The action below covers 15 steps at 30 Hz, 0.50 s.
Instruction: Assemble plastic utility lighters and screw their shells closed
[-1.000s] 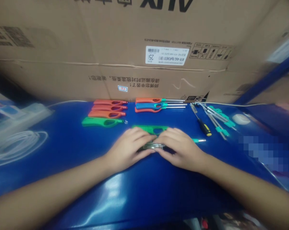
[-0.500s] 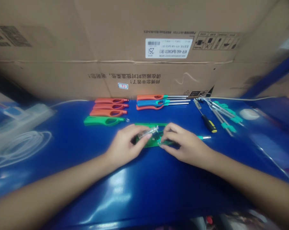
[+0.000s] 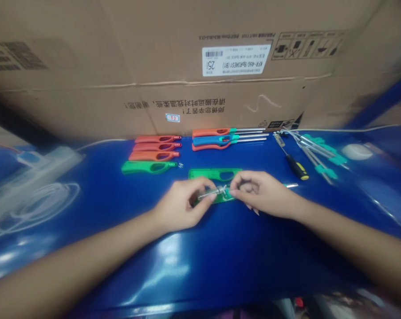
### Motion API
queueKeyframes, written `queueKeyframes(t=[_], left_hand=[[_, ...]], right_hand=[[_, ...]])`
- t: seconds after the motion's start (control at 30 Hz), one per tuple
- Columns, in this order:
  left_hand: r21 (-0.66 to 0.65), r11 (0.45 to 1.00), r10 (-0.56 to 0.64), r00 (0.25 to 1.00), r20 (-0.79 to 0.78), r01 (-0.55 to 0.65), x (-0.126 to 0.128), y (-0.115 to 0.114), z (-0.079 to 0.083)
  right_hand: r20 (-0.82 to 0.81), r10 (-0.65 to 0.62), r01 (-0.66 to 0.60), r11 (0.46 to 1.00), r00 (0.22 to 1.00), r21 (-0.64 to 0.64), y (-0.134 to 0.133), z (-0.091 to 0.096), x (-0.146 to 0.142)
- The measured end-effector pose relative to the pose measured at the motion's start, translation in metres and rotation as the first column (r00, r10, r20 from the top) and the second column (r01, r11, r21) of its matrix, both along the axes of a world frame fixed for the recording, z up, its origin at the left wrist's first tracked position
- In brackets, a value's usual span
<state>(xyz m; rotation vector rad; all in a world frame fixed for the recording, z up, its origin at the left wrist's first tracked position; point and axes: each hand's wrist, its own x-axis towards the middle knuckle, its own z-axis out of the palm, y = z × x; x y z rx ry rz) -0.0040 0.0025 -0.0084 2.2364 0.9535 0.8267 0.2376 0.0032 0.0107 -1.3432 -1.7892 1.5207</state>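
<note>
My left hand (image 3: 189, 201) pinches a small clear fuel tank (image 3: 207, 193) with a metal valve end, between thumb and fingers. Right beside that valve end, my right hand (image 3: 258, 193) has its thumb and forefinger pressed together; what they grip is too small to make out. A thin white loop and teal bits show between the hands. Beneath them lies a green lighter shell half (image 3: 225, 198), partly covered. Another green shell half (image 3: 215, 173) rests just behind. A metal tube end (image 3: 292, 185) sticks out past my right hand.
Red lighter handles (image 3: 158, 147) and a green one (image 3: 149, 167) lie at left. Assembled lighters (image 3: 229, 139) sit at the back. To the right are a screwdriver (image 3: 296, 167), metal tubes with teal parts (image 3: 316, 155) and a white round object (image 3: 356, 151). A carton (image 3: 174, 44) stands behind.
The fuel tank has tilted flatter in my left hand. My right hand has shifted slightly right, its fingertips now by the valve end. The rear green shell half shows more fully.
</note>
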Motion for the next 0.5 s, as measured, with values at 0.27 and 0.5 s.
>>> queueKeyframes(t=[0.27,0.5], left_hand=[[-0.042,0.999,-0.017,0.999,-0.031,0.016,-0.001,0.001,0.000],[-0.061,0.997,-0.057,0.997,-0.050,0.054,0.000,0.002,0.002]], right_hand=[[-0.019,0.027,-0.027,1.000,0.999,0.000,0.007,0.004,0.009],[0.010,0.136,-0.136,0.979,0.991,0.150,0.013,0.003,0.014]])
